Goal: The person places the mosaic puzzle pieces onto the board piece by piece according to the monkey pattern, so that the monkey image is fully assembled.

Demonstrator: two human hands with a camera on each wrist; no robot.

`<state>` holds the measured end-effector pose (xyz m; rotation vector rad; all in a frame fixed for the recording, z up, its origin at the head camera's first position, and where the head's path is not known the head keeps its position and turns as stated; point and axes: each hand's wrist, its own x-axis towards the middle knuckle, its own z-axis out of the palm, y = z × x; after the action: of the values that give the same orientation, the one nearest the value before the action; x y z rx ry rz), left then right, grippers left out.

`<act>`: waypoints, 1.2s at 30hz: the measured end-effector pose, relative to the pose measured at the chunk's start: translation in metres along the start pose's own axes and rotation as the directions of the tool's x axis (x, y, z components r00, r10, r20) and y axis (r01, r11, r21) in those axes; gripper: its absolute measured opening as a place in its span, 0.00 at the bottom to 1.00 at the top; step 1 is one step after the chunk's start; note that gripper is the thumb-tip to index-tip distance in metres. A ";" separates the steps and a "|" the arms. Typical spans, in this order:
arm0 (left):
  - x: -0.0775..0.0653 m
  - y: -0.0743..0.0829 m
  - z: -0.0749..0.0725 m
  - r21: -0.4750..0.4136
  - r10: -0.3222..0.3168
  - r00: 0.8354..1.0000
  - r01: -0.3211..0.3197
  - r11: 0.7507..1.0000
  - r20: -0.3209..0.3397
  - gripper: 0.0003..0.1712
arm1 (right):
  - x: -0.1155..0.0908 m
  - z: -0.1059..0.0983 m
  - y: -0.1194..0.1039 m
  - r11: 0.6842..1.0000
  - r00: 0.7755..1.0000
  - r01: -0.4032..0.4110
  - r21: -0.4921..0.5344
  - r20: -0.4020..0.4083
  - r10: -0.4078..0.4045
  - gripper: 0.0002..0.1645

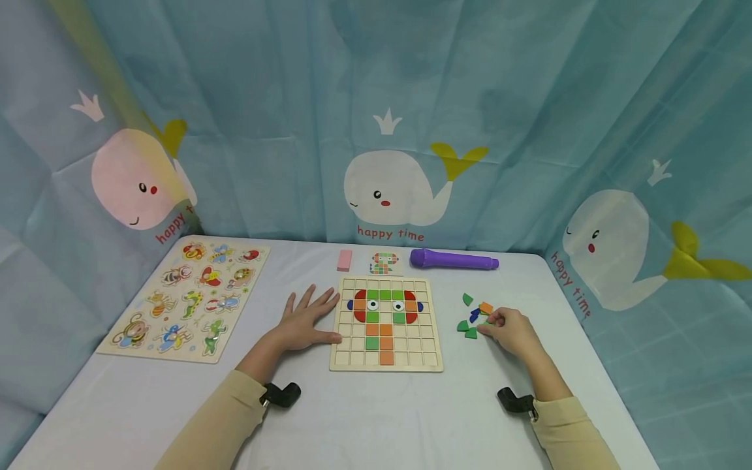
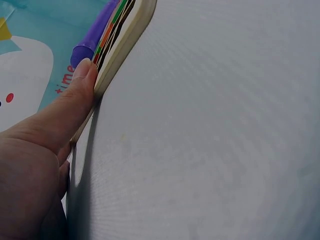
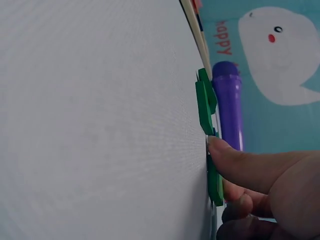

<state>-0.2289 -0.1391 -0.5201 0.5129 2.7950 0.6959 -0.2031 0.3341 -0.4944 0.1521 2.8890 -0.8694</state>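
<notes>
A wooden grid board (image 1: 356, 358) lies flat on the table, with red, green, orange and blue pieces and two eye pieces set in its squares. My left hand (image 1: 308, 323) rests with spread fingers at the board's left side. Its thumb (image 2: 86, 75) touches the board's edge in the left wrist view. To the right of the board, my right hand (image 1: 512, 331) reaches into a small group of loose pieces. Thumb and fingers pinch a green piece (image 3: 215, 186) there. Around it lie other green pieces (image 1: 471, 333), an orange piece (image 1: 485, 307) and a dark blue piece (image 1: 474, 314).
Behind the board are a pink block (image 1: 344, 260), a small pattern card (image 1: 384, 263) and a purple microphone-shaped object (image 1: 454, 260). An insect puzzle board (image 1: 187, 301) lies at the left. A whale-print curtain (image 1: 282, 130) borders the white table (image 1: 376, 424).
</notes>
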 end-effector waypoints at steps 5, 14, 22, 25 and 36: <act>0.001 -0.001 0.001 -0.004 0.005 1.000 -0.005 1.000 -0.005 0.63 | -0.001 -0.001 -0.003 1.000 1.000 -0.012 0.017 -0.012 0.012 0.22; 0.001 -0.003 0.003 0.006 0.007 1.000 -0.007 1.000 -0.005 0.64 | -0.003 0.006 -0.024 0.997 0.998 0.065 0.051 -0.025 -0.064 0.22; 0.001 -0.003 0.004 -0.001 0.012 1.000 -0.012 1.000 -0.011 0.63 | -0.006 0.015 -0.055 0.984 0.996 0.085 0.156 -0.030 -0.082 0.19; 0.001 -0.003 0.004 -0.005 0.008 1.000 -0.008 1.000 -0.009 0.64 | -0.007 0.020 -0.069 0.980 0.995 0.101 0.172 -0.021 -0.099 0.16; 0.001 -0.002 0.001 -0.002 0.013 1.000 -0.013 1.000 0.000 0.63 | -0.010 0.049 -0.100 0.973 0.980 0.188 0.135 0.030 -0.194 0.09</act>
<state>-0.2299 -0.1401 -0.5218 0.5307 2.7934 0.7011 -0.2021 0.2233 -0.4798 -0.1349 2.8401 -1.0820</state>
